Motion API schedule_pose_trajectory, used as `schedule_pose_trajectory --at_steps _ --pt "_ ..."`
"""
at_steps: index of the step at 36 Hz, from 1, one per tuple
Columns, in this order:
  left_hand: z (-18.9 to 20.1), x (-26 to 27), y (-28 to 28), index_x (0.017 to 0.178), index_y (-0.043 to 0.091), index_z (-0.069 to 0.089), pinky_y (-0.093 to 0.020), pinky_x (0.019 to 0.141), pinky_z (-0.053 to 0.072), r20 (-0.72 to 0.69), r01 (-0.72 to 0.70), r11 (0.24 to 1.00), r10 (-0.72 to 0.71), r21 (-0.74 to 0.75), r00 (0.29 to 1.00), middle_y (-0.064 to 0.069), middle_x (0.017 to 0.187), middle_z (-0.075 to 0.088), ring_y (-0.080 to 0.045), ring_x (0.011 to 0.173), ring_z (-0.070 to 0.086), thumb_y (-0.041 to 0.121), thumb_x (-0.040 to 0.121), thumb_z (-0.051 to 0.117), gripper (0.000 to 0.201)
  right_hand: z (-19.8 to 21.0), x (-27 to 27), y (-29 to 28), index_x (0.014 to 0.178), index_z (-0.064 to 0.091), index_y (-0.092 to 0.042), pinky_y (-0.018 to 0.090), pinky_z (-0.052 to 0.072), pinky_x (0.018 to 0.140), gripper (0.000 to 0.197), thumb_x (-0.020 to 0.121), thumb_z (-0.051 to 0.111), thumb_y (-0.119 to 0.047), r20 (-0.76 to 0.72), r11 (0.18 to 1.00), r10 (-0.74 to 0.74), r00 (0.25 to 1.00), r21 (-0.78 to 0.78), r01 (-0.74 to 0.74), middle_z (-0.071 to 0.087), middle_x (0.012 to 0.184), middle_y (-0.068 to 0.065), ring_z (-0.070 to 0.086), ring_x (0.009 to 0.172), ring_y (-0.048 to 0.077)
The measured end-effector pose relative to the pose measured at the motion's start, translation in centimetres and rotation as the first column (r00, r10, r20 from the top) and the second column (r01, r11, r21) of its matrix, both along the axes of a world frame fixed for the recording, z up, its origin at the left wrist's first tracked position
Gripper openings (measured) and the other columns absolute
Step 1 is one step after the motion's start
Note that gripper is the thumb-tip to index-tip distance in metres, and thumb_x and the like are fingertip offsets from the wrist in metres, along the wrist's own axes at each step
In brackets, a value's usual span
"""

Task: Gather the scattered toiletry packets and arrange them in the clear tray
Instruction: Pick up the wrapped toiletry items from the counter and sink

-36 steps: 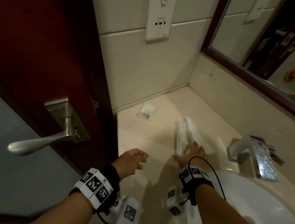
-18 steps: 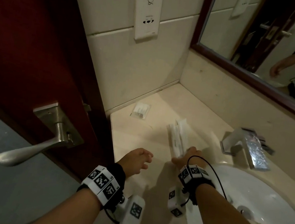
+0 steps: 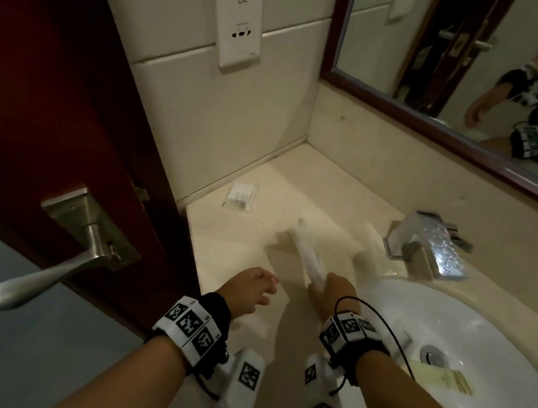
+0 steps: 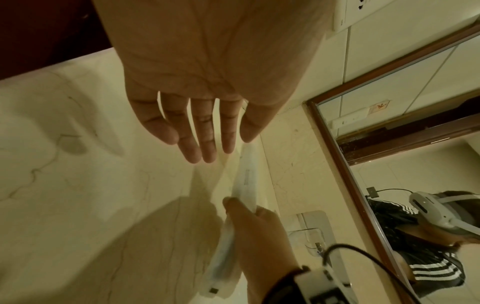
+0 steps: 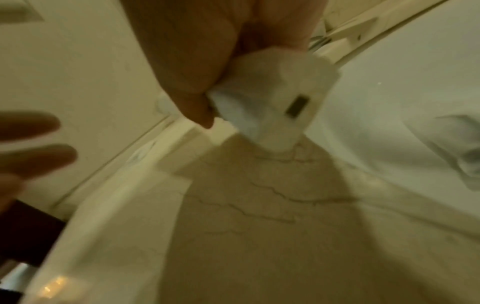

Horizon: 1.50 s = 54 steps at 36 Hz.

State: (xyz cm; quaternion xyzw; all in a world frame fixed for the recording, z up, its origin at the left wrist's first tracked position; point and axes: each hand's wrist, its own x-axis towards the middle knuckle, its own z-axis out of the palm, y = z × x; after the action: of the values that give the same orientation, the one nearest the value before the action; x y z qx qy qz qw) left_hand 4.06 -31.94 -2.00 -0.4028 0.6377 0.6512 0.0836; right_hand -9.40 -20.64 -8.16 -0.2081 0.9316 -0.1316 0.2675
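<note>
My right hand (image 3: 329, 283) grips a bunch of long white toiletry packets (image 3: 307, 256) by their near end, lifted over the marble counter (image 3: 230, 250) beside the sink. The same packets (image 4: 242, 185) show in the left wrist view, and their end (image 5: 272, 107) sticks out of my fist in the right wrist view. My left hand (image 3: 250, 287) hovers just left of them, fingers straight and spread (image 4: 197, 131), holding nothing. A small clear packet (image 3: 241, 196) lies flat near the back wall. Another pale packet (image 3: 372, 242) lies left of the tap. No clear tray shows clearly.
A white basin (image 3: 481, 354) with a yellow packet (image 3: 443, 380) inside sits on the right. A chrome tap (image 3: 431, 247) stands behind it. The red door (image 3: 50, 104) with a lever handle (image 3: 54, 274) borders the counter's left edge. A framed mirror (image 3: 471, 59) hangs above.
My right hand has drawn the white packets nearer and slightly leftward over the counter. The left hand stays beside it. The head view has swung a little rightward.
</note>
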Motion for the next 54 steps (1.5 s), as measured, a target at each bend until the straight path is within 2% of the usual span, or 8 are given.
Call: schedule_pose_trajectory --at_steps 5,10,16,20,28,40,50,54 --pt "0.9 -0.8 1.3 0.108 0.016 0.052 -0.016 0.051 0.037 -0.044 0.023 1.000 -0.023 -0.002 0.999 0.002 0.093 0.059 -0.009 0.068 0.049 0.023 0.100 0.039 0.017 2.0 2.5 2.9 0.067 0.051 -0.015 0.029 0.036 0.058 0.035 0.091 0.055 -0.041 0.150 0.913 -0.061 0.987 -0.390 0.116 0.053 0.067 0.002 0.049 0.063 0.017" --pt "1.7 -2.1 3.9 0.131 0.022 0.046 -0.027 0.078 0.041 -0.077 0.132 0.991 -0.131 0.009 0.988 0.001 0.129 0.055 -0.017 0.111 0.052 0.041 0.097 0.044 0.039 3.6 3.8 6.6 0.093 0.068 0.002 0.029 0.051 0.070 0.044 0.090 0.056 -0.040 0.402 0.762 -0.101 0.910 -0.556 0.330 0.067 0.074 0.005 0.062 0.068 0.017" --pt "2.2 -4.2 9.1 0.117 0.024 0.051 -0.036 0.093 0.044 -0.179 0.292 0.951 -0.271 0.102 0.946 0.004 0.103 0.063 -0.015 0.097 0.058 0.036 0.096 0.049 0.024 4.3 5.5 11.4 0.080 0.065 -0.014 0.031 0.052 0.075 0.029 0.094 0.050 -0.035 0.438 0.703 -0.109 0.892 -0.600 0.381 0.069 0.078 0.004 0.064 0.072 0.015" --pt "1.3 -4.8 12.0 0.118 0.018 0.052 -0.023 0.066 0.049 -0.159 0.340 0.938 -0.326 0.072 0.932 -0.001 0.105 0.064 -0.013 0.086 0.061 0.031 0.091 0.059 0.030 4.0 6.5 13.7 0.079 0.063 -0.022 0.030 0.050 0.074 0.030 0.096 0.045 -0.040 0.389 0.761 -0.175 0.904 -0.530 0.375 0.066 0.080 -0.001 0.062 0.077 0.013" --pt "-1.4 -4.9 16.7 0.108 0.014 0.054 -0.036 0.090 0.050 -0.073 0.424 0.906 -0.422 0.013 0.904 -0.009 0.108 0.065 -0.023 0.102 0.062 0.029 0.092 0.056 0.022 4.9 6.7 17.1 0.113 0.059 0.001 0.025 0.042 0.076 0.033 0.101 0.033 -0.016 0.195 0.905 -0.151 0.969 -0.366 0.215 0.063 0.113 0.017 0.057 0.093 0.021" --pt "-3.2 -6.3 17.4 0.092 0.021 0.060 -0.028 0.077 0.045 0.029 0.410 0.908 -0.409 -0.084 0.912 -0.007 0.106 0.070 -0.023 0.096 0.062 0.028 0.097 0.047 0.016 -2.8 -0.7 27.0 0.141 0.039 -0.017 0.027 0.038 0.105 0.064 0.086 0.060 -0.040 0.205 0.936 -0.323 0.924 0.216 0.279 0.044 0.144 0.005 0.045 0.131 0.021" --pt "-4.6 -7.6 18.4 0.088 0.010 0.071 -0.023 0.070 0.049 0.006 0.392 0.910 -0.395 -0.136 0.919 -0.009 0.088 0.071 -0.021 0.079 0.064 0.029 0.096 0.049 0.031 -12.0 -2.3 29.6 0.139 0.040 -0.005 -0.005 0.034 0.060 0.052 0.091 0.057 -0.015 0.255 0.843 -0.530 0.809 0.258 0.471 0.044 0.143 0.013 0.045 0.130 0.025" --pt "-5.0 -7.2 18.9 0.081 0.016 0.068 -0.028 0.079 0.050 -0.020 0.374 0.919 -0.379 -0.125 0.925 -0.009 0.091 0.073 -0.023 0.084 0.066 0.029 0.096 0.050 0.027 -15.9 -3.1 29.9 0.137 0.044 -0.009 0.034 0.046 0.101 0.065 0.083 0.060 -0.040 0.185 0.863 -0.477 0.859 0.284 0.417 0.049 0.139 0.013 0.053 0.121 0.027"
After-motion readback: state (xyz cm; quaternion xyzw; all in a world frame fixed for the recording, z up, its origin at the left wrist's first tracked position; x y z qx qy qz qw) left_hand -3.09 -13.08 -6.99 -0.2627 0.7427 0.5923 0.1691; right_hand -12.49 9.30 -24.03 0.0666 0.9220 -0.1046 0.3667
